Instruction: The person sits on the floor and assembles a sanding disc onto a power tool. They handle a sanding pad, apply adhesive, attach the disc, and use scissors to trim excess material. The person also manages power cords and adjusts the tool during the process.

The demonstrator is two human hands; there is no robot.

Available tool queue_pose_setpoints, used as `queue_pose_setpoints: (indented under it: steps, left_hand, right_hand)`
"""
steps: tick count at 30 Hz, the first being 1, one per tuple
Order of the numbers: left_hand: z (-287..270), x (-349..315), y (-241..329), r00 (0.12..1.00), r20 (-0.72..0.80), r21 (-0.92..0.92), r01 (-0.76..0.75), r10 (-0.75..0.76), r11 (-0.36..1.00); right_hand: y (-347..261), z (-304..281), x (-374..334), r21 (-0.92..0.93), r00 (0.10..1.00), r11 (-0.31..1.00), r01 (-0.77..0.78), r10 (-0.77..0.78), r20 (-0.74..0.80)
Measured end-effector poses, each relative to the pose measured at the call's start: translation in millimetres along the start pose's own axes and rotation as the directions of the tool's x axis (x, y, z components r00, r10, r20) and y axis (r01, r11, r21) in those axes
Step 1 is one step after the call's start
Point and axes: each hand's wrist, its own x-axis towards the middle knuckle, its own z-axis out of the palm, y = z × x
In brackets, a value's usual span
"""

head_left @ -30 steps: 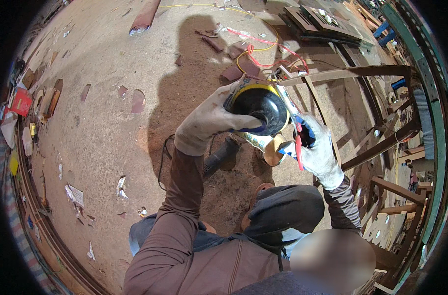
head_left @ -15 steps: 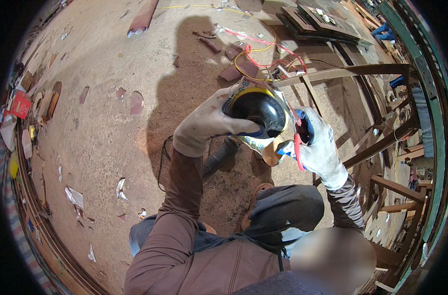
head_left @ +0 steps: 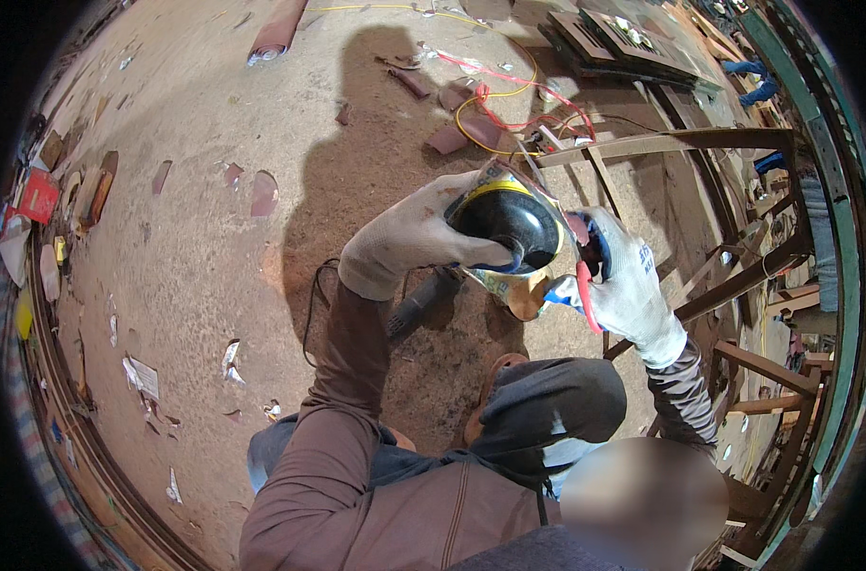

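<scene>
My left hand (head_left: 404, 243), in a white glove with blue fingertips, is closed around a black domed backing pad (head_left: 509, 224) with a yellow edge. Its thumb presses on the pad's dark face, and a piece of printed-back sandpaper (head_left: 497, 173) is pinned behind the pad. Red-handled scissors (head_left: 585, 290) are gripped in my gloved right hand (head_left: 631, 290), right beside the pad. Their blades lie along the sandpaper's right edge and are partly hidden. A brown flap of the sheet (head_left: 528, 300) hangs below the pad.
A dark power tool (head_left: 421, 306) with a black cord lies on the floor beneath my left wrist. A wooden frame (head_left: 661, 143) stands at the right. Beyond my hands are red and yellow cables, a socket box (head_left: 547, 140) and sandpaper scraps (head_left: 445, 141). A sandpaper roll (head_left: 277, 36) lies farther off.
Both hands have shifted slightly right together with the pad, sandpaper and scissors. The red handles have tilted a little.
</scene>
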Motion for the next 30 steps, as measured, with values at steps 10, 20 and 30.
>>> queue_pose_setpoints:
  steps: [10, 20, 30]
  left_hand:
    - [-8, -3, -5, 0.999, 0.051, 0.105, 0.009, -0.015, 0.994]
    - [-2, -2, -6, 0.994, 0.0, 0.202, 0.106, -0.109, 0.974]
    - [-28, 12, -28, 0.998, 0.028, -0.111, -0.05, 0.053, 0.993]
  right_hand:
    - [10, -4, -3, -0.025, 0.995, 0.997, 0.069, -0.067, 0.08]
    - [1, -3, 2, 0.047, 0.996, 0.999, 0.006, -0.011, 0.089]
    - [34, 2, -19, 0.265, 0.986, 0.954, -0.14, 0.108, 0.131]
